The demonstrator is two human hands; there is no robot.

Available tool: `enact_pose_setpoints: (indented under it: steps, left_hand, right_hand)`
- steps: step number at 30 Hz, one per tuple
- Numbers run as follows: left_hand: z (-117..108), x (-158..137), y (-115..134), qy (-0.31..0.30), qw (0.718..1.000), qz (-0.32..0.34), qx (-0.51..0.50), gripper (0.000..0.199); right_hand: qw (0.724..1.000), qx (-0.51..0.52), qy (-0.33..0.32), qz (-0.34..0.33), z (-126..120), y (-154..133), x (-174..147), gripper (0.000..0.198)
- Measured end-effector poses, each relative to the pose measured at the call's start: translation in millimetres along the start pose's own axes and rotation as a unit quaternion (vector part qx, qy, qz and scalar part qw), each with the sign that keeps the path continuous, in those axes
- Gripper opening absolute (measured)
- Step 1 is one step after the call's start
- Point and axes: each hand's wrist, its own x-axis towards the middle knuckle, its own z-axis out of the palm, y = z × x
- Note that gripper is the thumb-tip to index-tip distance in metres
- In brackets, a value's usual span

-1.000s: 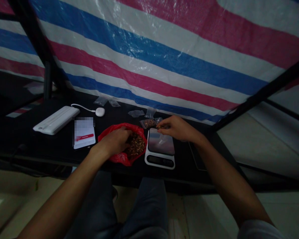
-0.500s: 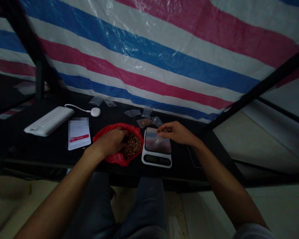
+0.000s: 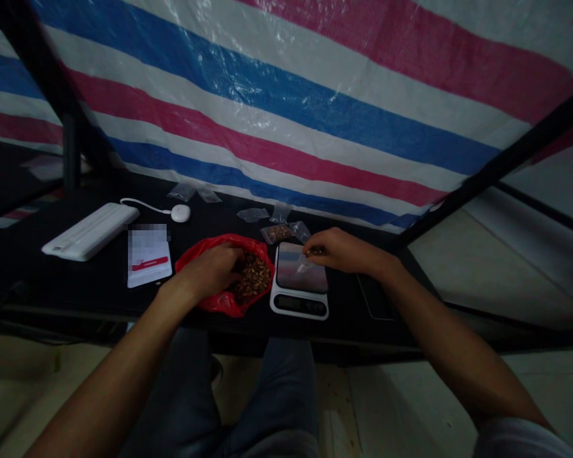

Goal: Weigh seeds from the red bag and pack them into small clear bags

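Observation:
My left hand point(image 3: 219, 266) reaches into a red plastic bag point(image 3: 229, 306) filled with small brass-coloured metal pieces point(image 3: 255, 275). Its thumb and index finger are apart over the pieces, and the other fingers are partly hidden. Over the far right of a white digital scale point(image 3: 300, 305), my right hand point(image 3: 339, 248) is closed on a few small brass-coloured pieces point(image 3: 314, 251), which poke out at the fingertips. A small clear plastic bag point(image 3: 304, 264) lies on the scale's steel plate point(image 3: 291, 273), just below those fingertips.
Behind the scale lies a clear bag of brass-coloured pieces point(image 3: 277, 233) among several clear bags point(image 3: 253, 215). To the left are a phone point(image 3: 150, 273), a white power bank point(image 3: 90, 232) and a cabled white disc point(image 3: 180, 213). A dark flat device point(image 3: 375, 299) lies right. Striped sheeting point(image 3: 277, 127) hangs behind.
My right hand has turned slightly at the scale's edge, and the pieces show more at its fingertips. My left hand stays in the red bag. The view has shifted slightly.

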Motion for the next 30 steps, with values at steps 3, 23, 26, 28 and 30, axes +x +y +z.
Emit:
enact_pose_setpoints:
  steps: [3, 23, 26, 28, 30]
  left_hand:
    - [0.8, 0.2, -1.7, 0.004, 1.0, 0.003, 0.002, 0.027]
    - [2.9, 4.0, -8.0, 0.033, 0.999, 0.026, -0.007, 0.028]
    - [4.0, 5.9, -9.5, 0.045, 0.998, 0.04, -0.026, 0.03]
    - [1.8, 4.2, -8.9, 0.046, 0.997, 0.053, -0.038, 0.031]
    - [-2.0, 0.4, -8.7, 0.045, 0.997, 0.059, -0.039, 0.032]
  right_hand:
    - [0.998, -0.055, -0.033, -0.013, -2.4, -2.6, 4.5, 0.021]
    - [1.0, 0.017, 0.006, 0.001, -5.0, -7.9, 10.7, 0.022]
    - [0.998, 0.063, 0.02, -0.003, -2.2, -6.1, 9.4, 0.014]
    - [0.995, 0.094, 0.039, -0.003, -1.7, -3.9, 8.4, 0.016]
    - [0.991, 0.11, 0.076, -0.002, -1.7, -2.6, 8.1, 0.018]
